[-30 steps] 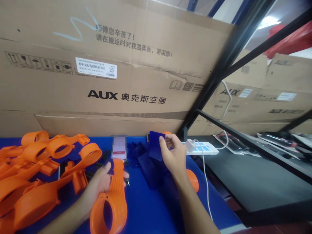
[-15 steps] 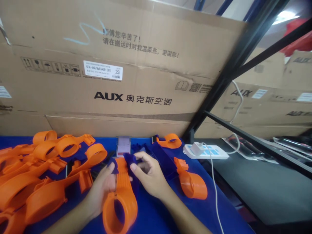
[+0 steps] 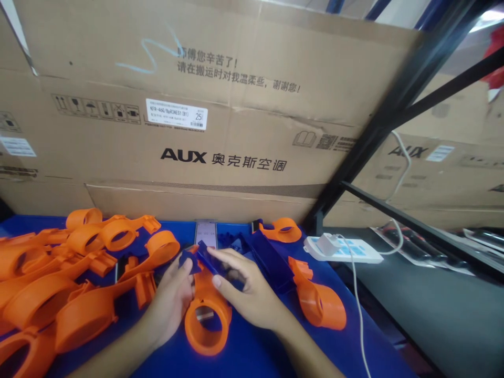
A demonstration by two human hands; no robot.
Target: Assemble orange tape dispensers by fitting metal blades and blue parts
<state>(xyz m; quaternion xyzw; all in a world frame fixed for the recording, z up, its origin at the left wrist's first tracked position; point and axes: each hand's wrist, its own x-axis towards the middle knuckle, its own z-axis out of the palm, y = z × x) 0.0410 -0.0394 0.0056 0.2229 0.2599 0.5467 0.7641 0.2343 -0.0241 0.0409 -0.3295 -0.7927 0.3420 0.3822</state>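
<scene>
In the middle of the head view is an orange plastic part with a ring at its near end. My left hand is closed around its left side. The left thumb presses on a small dark blue flap-like piece at the part's far end. My right hand pinches a longer dark blue plastic piece between thumb and fingers, against that same end. How the blue and orange pieces join is hidden by the fingers.
Many similar orange parts lie heaped at the left on the blue table. Another orange part lies at the right, near a white power strip with a cable. Behind stand a phone and a large cardboard box.
The view has swung a little left. The orange part has tilted, so its ring now faces me more. The blue piece in my right hand has turned to a slant.
</scene>
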